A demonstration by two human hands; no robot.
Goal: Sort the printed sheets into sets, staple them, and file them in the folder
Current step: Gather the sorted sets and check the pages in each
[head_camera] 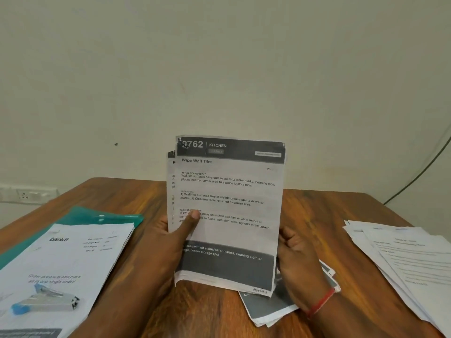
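Observation:
I hold a set of printed sheets upright over the middle of the wooden table. Its top page reads "0762 KITCHEN, Wipe Wall Tiles". My left hand grips the left edge, thumb pressed on the front page. My right hand grips the right edge; a red thread circles its wrist. One sheet behind sticks out a little to the left. More printed sheets lie flat under the held set. A blue and silver stapler lies at the left on a white "blinkit" stack, which rests on a teal folder.
A spread pile of white printed pages covers the table's right side. A pale wall stands right behind the table, with a socket strip low at the left and a dark cable running down at the right.

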